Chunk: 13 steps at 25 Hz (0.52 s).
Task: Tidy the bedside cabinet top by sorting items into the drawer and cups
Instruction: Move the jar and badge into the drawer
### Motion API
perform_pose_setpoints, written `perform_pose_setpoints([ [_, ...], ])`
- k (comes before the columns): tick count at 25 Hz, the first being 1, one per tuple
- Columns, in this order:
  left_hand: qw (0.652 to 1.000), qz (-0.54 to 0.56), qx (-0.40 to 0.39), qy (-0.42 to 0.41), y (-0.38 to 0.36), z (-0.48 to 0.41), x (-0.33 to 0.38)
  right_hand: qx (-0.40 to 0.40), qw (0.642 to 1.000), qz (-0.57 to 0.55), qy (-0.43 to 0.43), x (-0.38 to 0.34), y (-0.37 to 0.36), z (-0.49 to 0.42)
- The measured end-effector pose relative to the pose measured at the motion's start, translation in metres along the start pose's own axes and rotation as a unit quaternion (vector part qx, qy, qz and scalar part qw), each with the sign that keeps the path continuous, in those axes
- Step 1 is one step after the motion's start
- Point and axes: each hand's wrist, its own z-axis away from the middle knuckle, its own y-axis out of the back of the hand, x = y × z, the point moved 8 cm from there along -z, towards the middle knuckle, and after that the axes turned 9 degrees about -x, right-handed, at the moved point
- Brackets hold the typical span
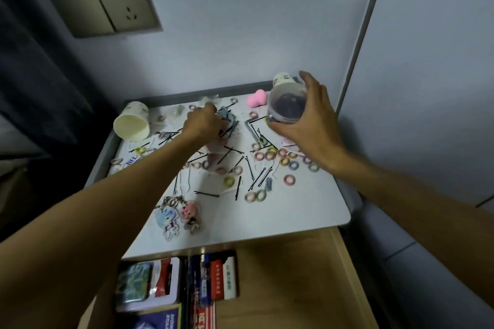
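Tabletop (pixel 294 203): white, with a grey rim at the far and left edges.
Paper cup (pixel 131 121), far left: cream, faint green print on its side.
Clear cup (pixel 287 107), far right: see-through, dark purple inside.
Sponge (pixel 257 98): pink.
Hair ties (pixel 289 179): pastel pink, yellow-green, lilac, blue.
Hairpins (pixel 206 194): black.
Left keychain (pixel 167 218): pale blue and white.
Right keychain (pixel 190 212): pink and black.
Drawer (pixel 288 275): light wood.
Packets (pixel 133 282) in it: green, red-and-white, dark blue.
Wall (pixel 240 21): pale blue-grey.
Socket (pixel 125 4): dull beige.
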Motion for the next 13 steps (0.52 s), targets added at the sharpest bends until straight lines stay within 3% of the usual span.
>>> perform_pose_setpoints([
  [5,0.999,-0.036,0.037,0.000,-0.002,-0.022,0.001,-0.023,0.997,-0.066,0.021,-0.017,-0.003,0.025],
  [8,0.994,0.076,0.080,-0.019,0.004,-0.018,0.005,-0.062,0.993,-0.099,-0.008,-0.023,-0.013,0.036],
  [13,0.956,0.239,0.161,-0.051,0.037,0.039,0.024,-0.087,0.987,-0.134,-0.024,-0.043,-0.017,0.057],
])
